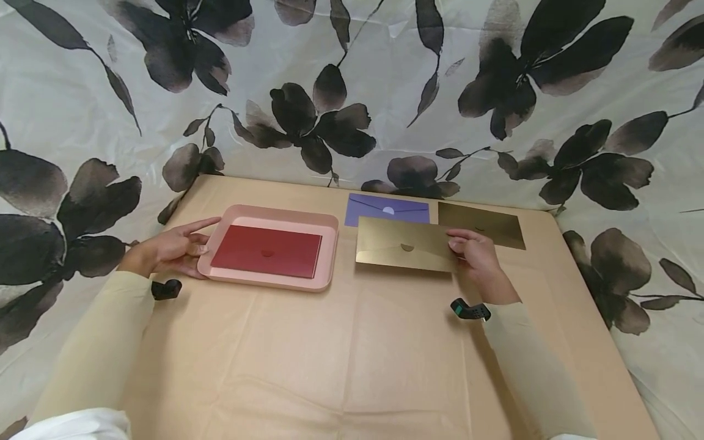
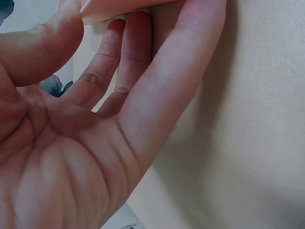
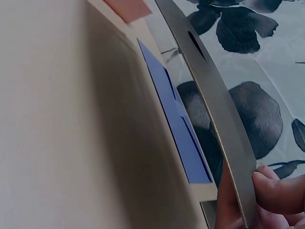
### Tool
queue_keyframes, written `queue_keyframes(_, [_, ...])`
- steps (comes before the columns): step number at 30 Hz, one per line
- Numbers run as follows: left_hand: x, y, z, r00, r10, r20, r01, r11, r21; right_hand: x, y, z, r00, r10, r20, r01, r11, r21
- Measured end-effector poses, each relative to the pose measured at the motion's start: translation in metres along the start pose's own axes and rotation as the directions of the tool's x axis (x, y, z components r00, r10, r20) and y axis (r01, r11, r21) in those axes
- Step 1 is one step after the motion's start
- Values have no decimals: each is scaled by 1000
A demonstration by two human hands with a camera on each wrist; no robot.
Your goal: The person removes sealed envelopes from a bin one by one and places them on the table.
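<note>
My right hand point(image 1: 477, 256) pinches a gold envelope point(image 1: 404, 244) by its right end, thumb on one face and fingers behind. In the right wrist view this envelope point(image 3: 217, 100) is seen nearly edge-on, raised over the table. My left hand point(image 1: 178, 247) grips the left side of a pink tray point(image 1: 264, 217). The left wrist view shows the thumb at the tray's rim point(image 2: 102, 8) and the other fingers reaching beneath it. Inside the tray lies a red envelope point(image 1: 266, 252). Behind the held envelope, a purple envelope point(image 1: 365, 211) is partly covered by it.
A second gold envelope point(image 1: 495, 226) lies flat near the table's back edge, right of the purple one. The table point(image 1: 341, 360) has a tan, creased covering. White fabric with dark flowers point(image 1: 407, 67) hangs behind and lies around the table.
</note>
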State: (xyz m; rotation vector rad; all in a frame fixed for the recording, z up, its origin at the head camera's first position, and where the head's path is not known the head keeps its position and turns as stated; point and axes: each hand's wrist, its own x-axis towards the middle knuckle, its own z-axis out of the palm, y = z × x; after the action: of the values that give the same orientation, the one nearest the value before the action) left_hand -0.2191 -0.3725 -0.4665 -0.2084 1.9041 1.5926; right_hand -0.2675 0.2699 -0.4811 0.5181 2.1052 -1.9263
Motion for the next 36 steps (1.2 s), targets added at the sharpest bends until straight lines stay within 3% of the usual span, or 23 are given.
queue_keyframes(18, [-2,0,-1,1000,11,10,-11,1000,-15,-1,10,-41,1000,-9,-6,9,1000,-2])
queue_keyframes(36, [-3,-1,2,1000,21,-15,-21,1000,0,2,17,-78,999,-8,-35,11,997,74])
